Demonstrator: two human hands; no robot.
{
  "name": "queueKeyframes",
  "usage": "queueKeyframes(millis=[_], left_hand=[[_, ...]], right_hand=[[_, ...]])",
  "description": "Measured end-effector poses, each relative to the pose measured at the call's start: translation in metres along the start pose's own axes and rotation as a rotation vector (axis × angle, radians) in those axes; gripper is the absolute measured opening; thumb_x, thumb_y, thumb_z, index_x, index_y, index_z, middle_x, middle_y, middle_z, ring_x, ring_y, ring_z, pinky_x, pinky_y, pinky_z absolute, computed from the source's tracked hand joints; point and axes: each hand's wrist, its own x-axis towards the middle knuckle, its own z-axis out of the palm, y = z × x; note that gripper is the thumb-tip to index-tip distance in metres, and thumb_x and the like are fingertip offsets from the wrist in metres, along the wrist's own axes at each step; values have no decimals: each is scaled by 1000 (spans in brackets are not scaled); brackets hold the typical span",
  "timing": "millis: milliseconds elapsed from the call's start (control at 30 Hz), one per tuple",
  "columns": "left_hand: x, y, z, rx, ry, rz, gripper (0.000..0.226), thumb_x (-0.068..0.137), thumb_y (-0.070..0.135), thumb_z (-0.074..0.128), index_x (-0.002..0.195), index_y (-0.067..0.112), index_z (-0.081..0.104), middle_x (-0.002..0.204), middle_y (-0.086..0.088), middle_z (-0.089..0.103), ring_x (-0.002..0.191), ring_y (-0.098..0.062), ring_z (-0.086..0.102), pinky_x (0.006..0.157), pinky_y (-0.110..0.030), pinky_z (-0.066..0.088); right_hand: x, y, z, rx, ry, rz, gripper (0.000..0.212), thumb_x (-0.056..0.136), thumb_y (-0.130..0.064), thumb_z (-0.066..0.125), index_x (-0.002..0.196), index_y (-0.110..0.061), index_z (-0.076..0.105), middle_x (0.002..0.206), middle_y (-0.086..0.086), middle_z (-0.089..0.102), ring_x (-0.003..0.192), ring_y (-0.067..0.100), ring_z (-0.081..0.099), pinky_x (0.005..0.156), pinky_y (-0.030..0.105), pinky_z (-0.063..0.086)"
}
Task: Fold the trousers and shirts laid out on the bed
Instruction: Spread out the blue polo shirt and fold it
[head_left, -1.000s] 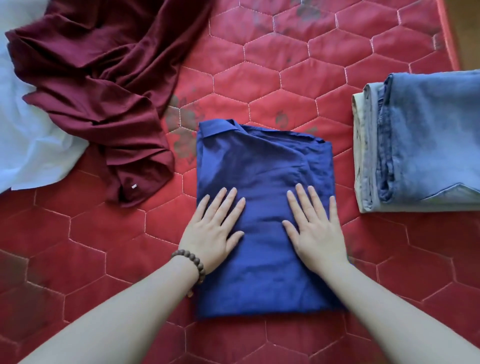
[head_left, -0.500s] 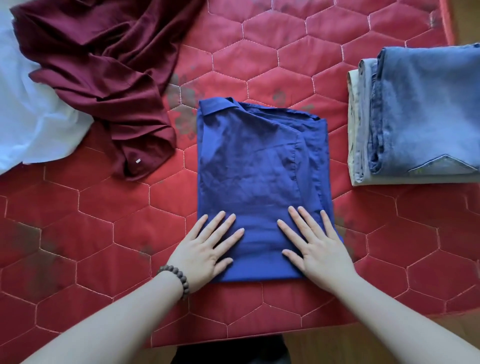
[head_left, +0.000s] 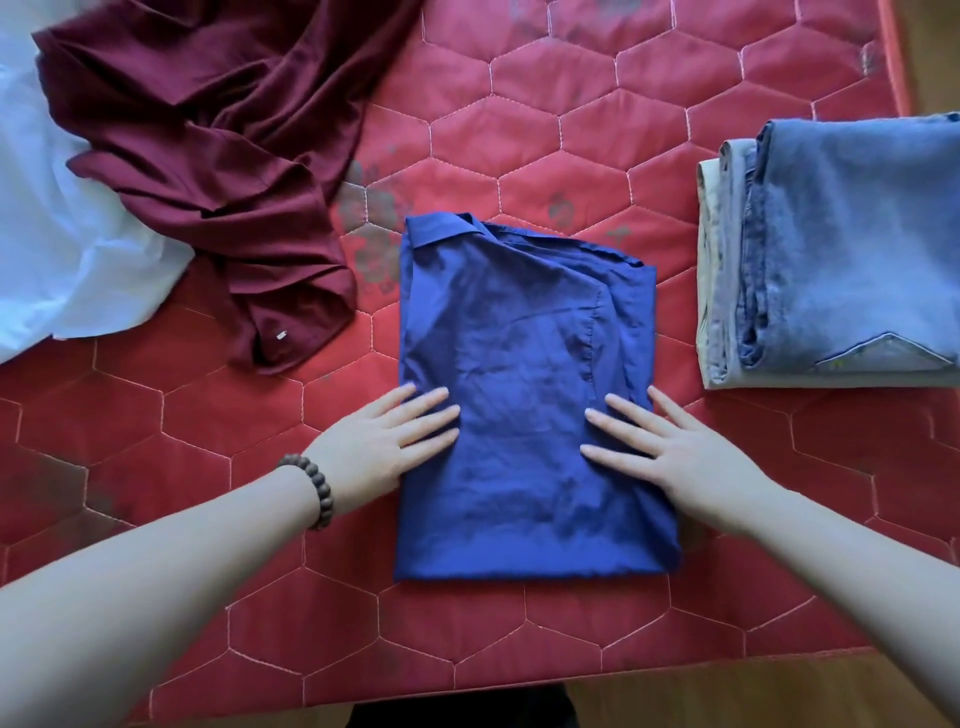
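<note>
Blue shirt (head_left: 524, 410) lies folded into a rectangle mid-bed (head_left: 519, 130), left hand (head_left: 384, 447) and right hand (head_left: 675, 457) flat on its side edges, fingers (head_left: 431, 415) spread, gripping nothing. Versus half a second back both hands slid up from the near hem and outward, so looks like a final smoothing pass. Folded trousers stack (head_left: 852, 260) sits right; maroon shirt (head_left: 218, 156) and white garment (head_left: 67, 249) lie unfolded at left.

A bed (head_left: 519, 130) covered in a red quilt stitched in hexagons. On it lie 4 things: a folded blue shirt (head_left: 519, 405) in the middle, a crumpled maroon garment (head_left: 208, 156) at the upper left overlapping a white garment (head_left: 67, 249), and a stack of folded jeans (head_left: 841, 254) at the right edge.
</note>
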Motion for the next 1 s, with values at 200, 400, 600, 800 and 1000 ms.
queueKeyframes(millis=[200,400,600,800,1000], left_hand=[[5,7,-14,-830,242,-399,42,74,21,36,95,23,72,94,3,74,89,-16,68,81,-31,53],[49,-22,-19,-1231,426,-993,30,97,18,52,68,10,53,63,8,40,60,-4,31,57,-31,28],[61,-27,-27,-1156,640,-1062,22,102,21,46,92,11,63,87,1,68,77,-6,56,73,-26,44],[71,-42,-25,-1010,560,-1163,27,100,18,47,78,4,48,67,0,50,67,-20,43,61,-30,29],[76,-44,-36,-584,388,-1350,27,93,34,57,106,10,55,92,-13,61,89,-37,58,72,-40,43]], right_hand=[[15,5,-21,975,129,422,43,79,8,59,102,-28,69,113,2,69,107,3,63,100,17,40],[53,23,-23,1498,250,1075,11,94,-21,60,95,-10,63,86,5,62,75,13,57,65,27,47],[66,22,-30,1029,568,1040,21,95,-23,57,76,-14,56,68,0,59,62,8,48,54,12,35],[84,22,-28,1116,564,1156,28,95,-20,56,68,-18,52,71,4,58,74,21,52,67,34,37],[87,3,-33,853,460,1375,22,92,-27,60,93,-6,56,93,14,57,96,39,55,77,41,40]])
